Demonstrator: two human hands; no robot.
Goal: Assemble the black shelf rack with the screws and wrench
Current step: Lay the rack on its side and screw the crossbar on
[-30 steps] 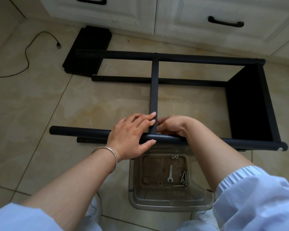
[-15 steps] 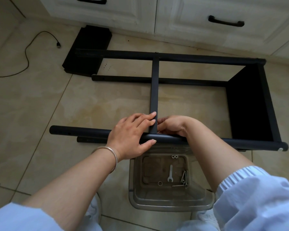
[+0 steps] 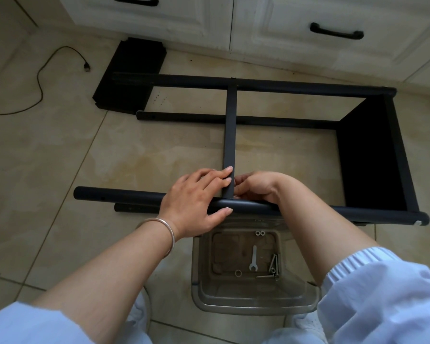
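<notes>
Black rack on its side on the tiled floor, partly built: end shelf fixed at right, crossbar bolted at the far tube. Near joint under way; loose shelf by the cabinet not yet fitted. Left hand wrapped round near tube, fingers on the crossbar. Right hand curled at the joint; contents hidden. Wrench and screws idle in the clear tub.

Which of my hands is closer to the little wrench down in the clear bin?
Left, narrowly. The left hand grips the tube just up-left of the wrench; the right hand works farther up, beyond the tube.
</notes>
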